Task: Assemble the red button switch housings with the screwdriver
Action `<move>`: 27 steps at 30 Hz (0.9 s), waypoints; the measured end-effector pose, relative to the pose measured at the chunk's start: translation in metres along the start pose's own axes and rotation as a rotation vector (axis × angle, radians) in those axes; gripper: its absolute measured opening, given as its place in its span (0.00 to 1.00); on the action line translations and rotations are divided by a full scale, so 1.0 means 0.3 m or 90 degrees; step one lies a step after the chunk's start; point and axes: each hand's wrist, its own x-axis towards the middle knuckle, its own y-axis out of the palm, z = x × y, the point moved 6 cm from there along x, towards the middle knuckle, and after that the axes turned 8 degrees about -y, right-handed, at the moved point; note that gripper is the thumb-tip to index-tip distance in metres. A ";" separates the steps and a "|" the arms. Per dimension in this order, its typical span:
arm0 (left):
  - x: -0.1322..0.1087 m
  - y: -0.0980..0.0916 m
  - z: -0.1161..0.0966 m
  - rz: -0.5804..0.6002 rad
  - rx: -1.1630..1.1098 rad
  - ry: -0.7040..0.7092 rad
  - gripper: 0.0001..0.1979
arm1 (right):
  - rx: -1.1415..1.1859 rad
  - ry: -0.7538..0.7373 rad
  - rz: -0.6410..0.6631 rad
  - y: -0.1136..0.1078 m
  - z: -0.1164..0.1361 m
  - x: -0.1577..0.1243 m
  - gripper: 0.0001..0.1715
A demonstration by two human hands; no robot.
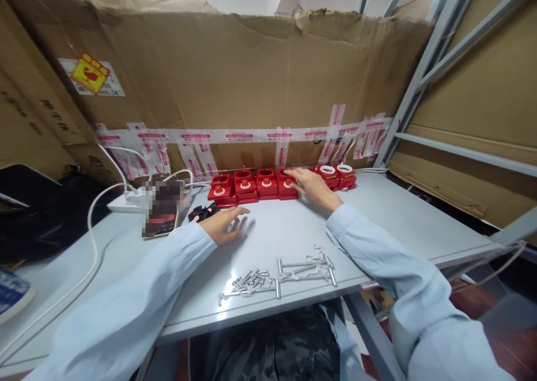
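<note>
Above the table, near a small heap of black parts (203, 212), my left hand (222, 225) is open, fingers spread and nothing in them. My right hand (314, 188) reaches to the back row, its fingers curled over a red housing (287, 186) with a round top opening and a white ring on its front. A bit of green shows by the fingertips; the hand hides part of the row. Left of it stand three similar red housings (244, 186). To the right are red units (344, 177) with white rings on top.
Metal rods (306, 266) and a pile of screws (253, 280) lie near the front edge. At left are a phone (178, 205), a white power strip (123, 203) and white cables (93, 230). A cardboard wall (235, 79) closes the back; a metal frame (413, 101) rises at right.
</note>
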 end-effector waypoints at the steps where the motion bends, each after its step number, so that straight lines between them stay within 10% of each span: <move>1: 0.000 0.001 0.003 -0.007 0.004 -0.001 0.23 | -0.011 0.058 -0.018 -0.021 -0.038 -0.011 0.27; 9: 0.005 0.014 0.031 0.008 0.024 -0.023 0.24 | -0.089 0.426 -0.005 -0.036 -0.302 -0.160 0.34; 27: -0.004 0.001 0.004 0.023 0.025 -0.032 0.23 | 0.067 0.325 0.323 -0.104 -0.274 -0.176 0.41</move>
